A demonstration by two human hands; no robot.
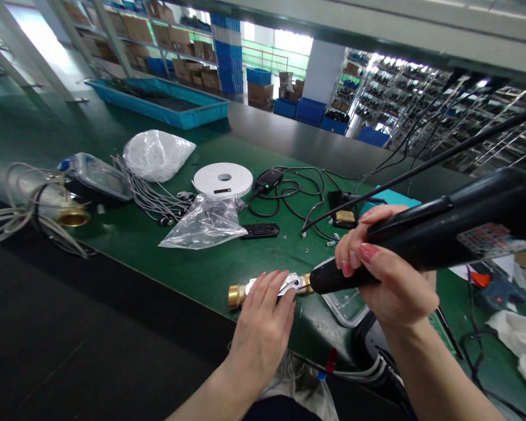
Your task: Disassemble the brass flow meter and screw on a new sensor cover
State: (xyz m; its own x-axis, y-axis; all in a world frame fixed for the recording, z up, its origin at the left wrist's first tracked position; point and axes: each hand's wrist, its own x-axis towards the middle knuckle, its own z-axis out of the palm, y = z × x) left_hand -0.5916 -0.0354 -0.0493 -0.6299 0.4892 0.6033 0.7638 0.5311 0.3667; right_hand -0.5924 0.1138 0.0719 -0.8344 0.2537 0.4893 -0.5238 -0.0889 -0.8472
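Note:
My right hand is wrapped round a black electric screwdriver, held tilted with its tip pointing down to the left. The tip meets a small white part on a brass pipe fitting, which lies near the bench's front edge. My left hand holds this fitting from above, fingers over its middle and hiding much of it. Right of the fitting, partly behind the screwdriver, lies a clear plastic cover. A clear plastic bag and a black flat plastic piece lie beyond my left hand.
Behind stand a white tape roll, a black adapter with coiled cable, and a bubble-wrap bag. At left is a meter with grey wires. A blue tray sits farther back; a glue gun lies at right.

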